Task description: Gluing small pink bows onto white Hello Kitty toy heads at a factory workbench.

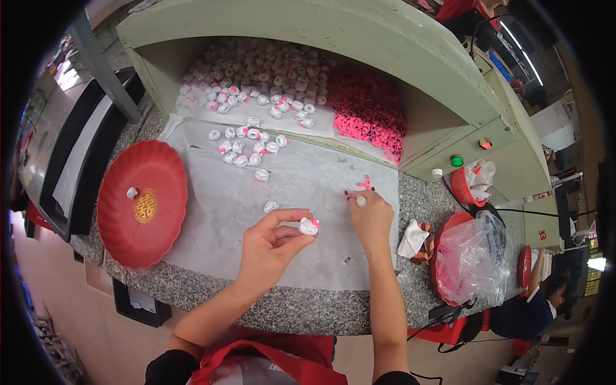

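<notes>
My left hand (pixel 268 247) pinches a small white moulded piece (pixel 308 226) with a pink spot on it, between thumb and fingers. Over the right part of the white sheet, my right hand (pixel 372 218) is closed around a thing with a white rounded end (pixel 361 201); the rest of it is hidden in the fist. Its fingertips are at a few small pink pieces (pixel 366 183) with dark ends. Another white piece (pixel 271 206) lies just beyond my left hand. Farther off lies a loose group of white pieces (pixel 240 161), some with pink spots.
Inside the pale green shelf (pixel 443 96) lie many white pieces (pixel 256 70) and a heap of pink pieces (pixel 366 115). A red scalloped tray (pixel 122 237) stands left. At right are a crumpled white cloth (pixel 412 239) and a red basin with a clear plastic bag (pixel 481 256).
</notes>
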`<state>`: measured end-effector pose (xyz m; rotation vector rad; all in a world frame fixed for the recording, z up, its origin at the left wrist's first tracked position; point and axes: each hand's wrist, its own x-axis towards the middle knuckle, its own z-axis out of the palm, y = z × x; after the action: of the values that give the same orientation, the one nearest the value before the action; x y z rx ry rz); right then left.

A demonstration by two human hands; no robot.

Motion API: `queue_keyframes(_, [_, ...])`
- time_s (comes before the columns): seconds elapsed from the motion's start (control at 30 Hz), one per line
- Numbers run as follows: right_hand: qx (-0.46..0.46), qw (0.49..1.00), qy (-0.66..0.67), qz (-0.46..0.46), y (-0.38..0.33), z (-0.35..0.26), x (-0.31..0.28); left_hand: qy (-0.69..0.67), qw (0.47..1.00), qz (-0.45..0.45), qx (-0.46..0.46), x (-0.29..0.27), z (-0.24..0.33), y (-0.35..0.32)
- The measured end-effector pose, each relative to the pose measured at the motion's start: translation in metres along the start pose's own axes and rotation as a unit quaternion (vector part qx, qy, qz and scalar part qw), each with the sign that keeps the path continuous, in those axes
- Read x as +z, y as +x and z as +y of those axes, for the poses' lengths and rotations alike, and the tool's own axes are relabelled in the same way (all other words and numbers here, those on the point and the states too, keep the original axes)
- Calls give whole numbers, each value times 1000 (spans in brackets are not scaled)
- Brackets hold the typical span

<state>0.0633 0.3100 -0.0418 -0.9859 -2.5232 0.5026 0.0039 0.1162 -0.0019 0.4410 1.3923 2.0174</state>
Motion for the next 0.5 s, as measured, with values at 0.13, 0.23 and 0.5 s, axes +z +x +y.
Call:
queue_keyframes(0.13, [129,945,291,-75,-27,-21,-33,15,1000,11,-8,-1,-6,3])
queue_keyframes(0.23, [29,982,189,9,-27,-20,-30,20,1000,17,16,4,-5,6])
queue_keyframes(0.5, [-54,997,22,-53,11,-1,3,14,999,25,36,4,-5,3])
